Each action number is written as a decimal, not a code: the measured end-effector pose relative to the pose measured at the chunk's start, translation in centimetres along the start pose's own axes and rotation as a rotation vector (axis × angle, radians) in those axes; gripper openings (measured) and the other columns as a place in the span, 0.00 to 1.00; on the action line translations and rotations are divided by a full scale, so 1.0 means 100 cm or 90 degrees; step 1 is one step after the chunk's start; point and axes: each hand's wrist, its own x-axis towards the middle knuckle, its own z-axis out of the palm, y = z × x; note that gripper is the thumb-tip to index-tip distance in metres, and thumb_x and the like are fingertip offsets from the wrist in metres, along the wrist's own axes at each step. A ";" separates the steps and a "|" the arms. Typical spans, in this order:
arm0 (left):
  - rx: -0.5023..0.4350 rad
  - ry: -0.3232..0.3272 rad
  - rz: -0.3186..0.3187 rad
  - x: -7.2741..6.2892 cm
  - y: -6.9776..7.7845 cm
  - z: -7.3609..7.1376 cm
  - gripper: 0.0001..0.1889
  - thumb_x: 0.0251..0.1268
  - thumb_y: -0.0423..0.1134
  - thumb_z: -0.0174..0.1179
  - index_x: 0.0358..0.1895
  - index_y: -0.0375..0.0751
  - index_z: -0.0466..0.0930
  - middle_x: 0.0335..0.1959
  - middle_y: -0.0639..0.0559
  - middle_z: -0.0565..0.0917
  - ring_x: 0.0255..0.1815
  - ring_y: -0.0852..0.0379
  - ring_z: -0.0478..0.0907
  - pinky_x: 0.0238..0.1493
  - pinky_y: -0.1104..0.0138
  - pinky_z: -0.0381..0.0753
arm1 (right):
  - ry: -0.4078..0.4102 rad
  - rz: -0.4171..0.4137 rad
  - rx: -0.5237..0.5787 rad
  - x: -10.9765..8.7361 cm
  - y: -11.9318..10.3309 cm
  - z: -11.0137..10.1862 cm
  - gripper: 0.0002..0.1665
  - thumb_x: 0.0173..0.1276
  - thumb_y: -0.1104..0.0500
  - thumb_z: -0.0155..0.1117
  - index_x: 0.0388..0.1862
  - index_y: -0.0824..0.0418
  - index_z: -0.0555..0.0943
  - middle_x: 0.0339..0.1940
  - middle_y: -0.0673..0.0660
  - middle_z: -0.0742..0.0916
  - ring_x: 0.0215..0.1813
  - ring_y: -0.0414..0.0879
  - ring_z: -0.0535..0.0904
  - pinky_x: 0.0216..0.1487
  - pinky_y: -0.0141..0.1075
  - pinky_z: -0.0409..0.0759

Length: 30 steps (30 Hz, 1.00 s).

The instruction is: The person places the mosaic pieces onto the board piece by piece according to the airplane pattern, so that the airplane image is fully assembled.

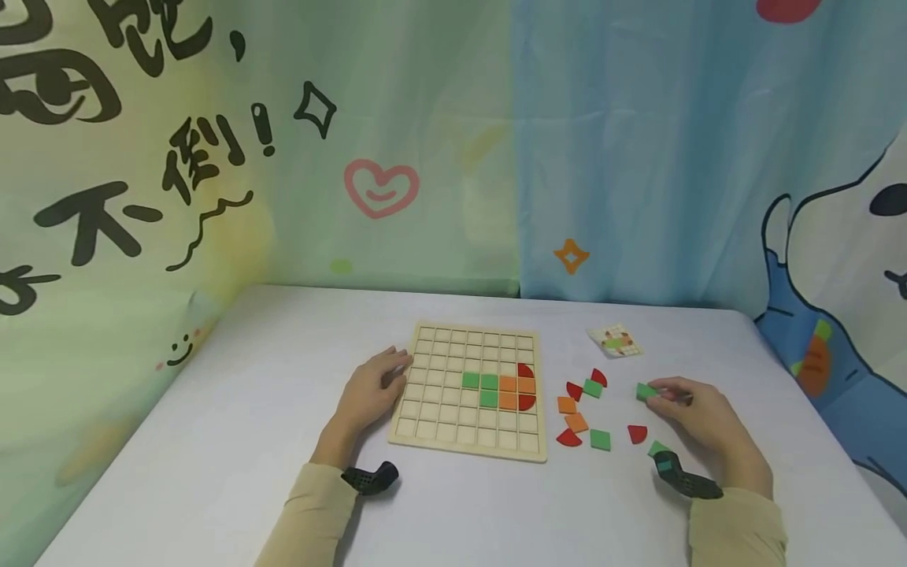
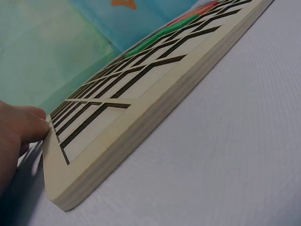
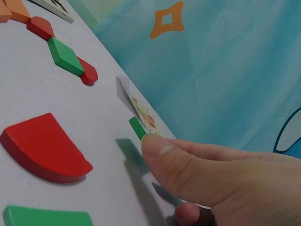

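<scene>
My right hand pinches a green square tile between thumb and fingers. In the right wrist view the tile is held above the table, its shadow beneath. At the left edge of the wooden grid board rests my left hand, its thumb right at the rim in the left wrist view. Set in the board's cells are green squares, orange squares and two red quarter-round pieces. Nearest the right hand on the table lie a red quarter-round piece and a green tile.
Between board and right hand lie several loose pieces, among them an orange square, a green square and a red quarter-round piece. A small pattern card lies farther back. A printed curtain hangs behind the white table.
</scene>
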 end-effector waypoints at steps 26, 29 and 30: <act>0.005 0.004 -0.007 -0.002 0.002 -0.002 0.17 0.63 0.41 0.58 0.56 0.48 0.80 0.63 0.53 0.77 0.68 0.49 0.69 0.70 0.50 0.65 | 0.121 -0.173 -0.049 -0.003 -0.065 0.005 0.25 0.63 0.53 0.66 0.58 0.59 0.78 0.43 0.61 0.81 0.42 0.50 0.73 0.31 0.31 0.73; 0.000 0.002 -0.015 0.000 0.002 -0.001 0.17 0.63 0.42 0.59 0.55 0.48 0.81 0.62 0.53 0.77 0.68 0.50 0.69 0.71 0.50 0.64 | 0.145 -0.201 -0.039 -0.004 -0.078 0.009 0.24 0.62 0.54 0.67 0.57 0.59 0.79 0.42 0.59 0.81 0.41 0.49 0.72 0.30 0.29 0.73; -0.001 0.001 -0.021 0.000 0.002 -0.001 0.17 0.63 0.42 0.59 0.55 0.49 0.81 0.62 0.53 0.77 0.68 0.50 0.68 0.71 0.51 0.64 | 0.154 -0.213 -0.037 -0.005 -0.082 0.011 0.23 0.62 0.54 0.67 0.56 0.59 0.79 0.41 0.58 0.81 0.40 0.49 0.73 0.29 0.29 0.73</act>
